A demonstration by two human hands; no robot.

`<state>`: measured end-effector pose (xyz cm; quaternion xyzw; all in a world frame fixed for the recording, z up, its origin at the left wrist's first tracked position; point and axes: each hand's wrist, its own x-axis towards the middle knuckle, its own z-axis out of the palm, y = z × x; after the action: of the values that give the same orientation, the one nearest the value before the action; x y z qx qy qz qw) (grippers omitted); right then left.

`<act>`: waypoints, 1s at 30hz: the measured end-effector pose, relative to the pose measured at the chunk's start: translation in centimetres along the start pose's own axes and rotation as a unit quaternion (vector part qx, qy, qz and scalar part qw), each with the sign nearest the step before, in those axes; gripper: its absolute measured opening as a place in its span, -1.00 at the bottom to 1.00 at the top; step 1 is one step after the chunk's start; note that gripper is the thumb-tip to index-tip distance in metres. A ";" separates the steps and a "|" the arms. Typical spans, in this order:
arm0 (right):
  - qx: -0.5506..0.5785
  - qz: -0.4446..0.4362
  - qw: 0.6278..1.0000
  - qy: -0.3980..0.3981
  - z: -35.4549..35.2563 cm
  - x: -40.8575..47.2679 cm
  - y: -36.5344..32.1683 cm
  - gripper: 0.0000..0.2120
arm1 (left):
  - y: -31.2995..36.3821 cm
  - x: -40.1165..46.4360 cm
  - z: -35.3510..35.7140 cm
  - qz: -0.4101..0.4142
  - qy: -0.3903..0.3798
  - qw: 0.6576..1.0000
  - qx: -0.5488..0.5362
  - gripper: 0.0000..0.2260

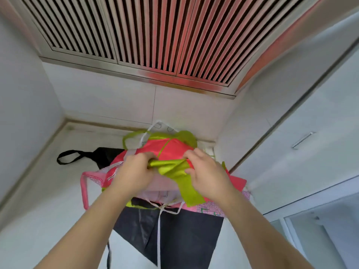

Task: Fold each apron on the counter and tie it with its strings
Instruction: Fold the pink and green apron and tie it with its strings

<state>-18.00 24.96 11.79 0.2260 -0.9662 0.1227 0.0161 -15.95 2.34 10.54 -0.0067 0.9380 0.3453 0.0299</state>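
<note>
Both hands [136, 171] [206, 171] grip the green strap [171, 167] over the red apron [174, 148]; black apron [174, 230] beneath

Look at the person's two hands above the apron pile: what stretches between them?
In the head view, a bunched band of lime-green fabric spans from the left hand to the right hand, over the red apron; both hands pinch it.
</note>
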 end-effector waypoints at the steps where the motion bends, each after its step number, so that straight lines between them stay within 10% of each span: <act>1: -0.034 0.023 0.999 -0.010 -0.9 0.2 0.2 -0.70 | 0.2 0.2 -1.6 0.002 0.012 1.000 -0.008 -0.79; 9: -0.082 0.237 0.962 0.111 -6.9 -1.0 1.3 -0.50 | 3.0 0.2 -8.9 0.045 0.126 0.990 -0.048 -0.74; 11: -0.015 0.181 0.961 0.209 -7.9 -1.5 0.2 -0.37 | 4.9 -0.1 -9.4 0.054 0.147 0.987 -0.034 -0.67; 14: 0.167 0.096 0.975 0.114 -8.4 -1.6 -5.6 -0.16 | 9.2 -0.7 -9.1 0.099 0.116 0.988 -0.016 -0.72; 20: 0.082 0.163 0.979 0.086 -8.7 -0.4 -1.3 -0.71 | 13.0 -1.0 -10.2 0.189 0.021 0.977 0.094 -0.80; 26: -0.068 0.141 0.987 -0.039 -11.6 -0.4 7.0 -0.78 | 9.1 -0.7 -12.9 0.029 -0.074 0.953 0.291 -0.81; 30: -0.107 0.133 0.978 0.123 -16.5 0.7 6.8 -0.72 | 9.6 -0.7 -16.5 0.089 0.181 0.929 0.311 -0.86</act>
<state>-22.08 34.61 26.28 0.0754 -0.9858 0.0463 0.1424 -16.45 -1.03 29.32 0.0242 0.9846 0.0306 -0.1706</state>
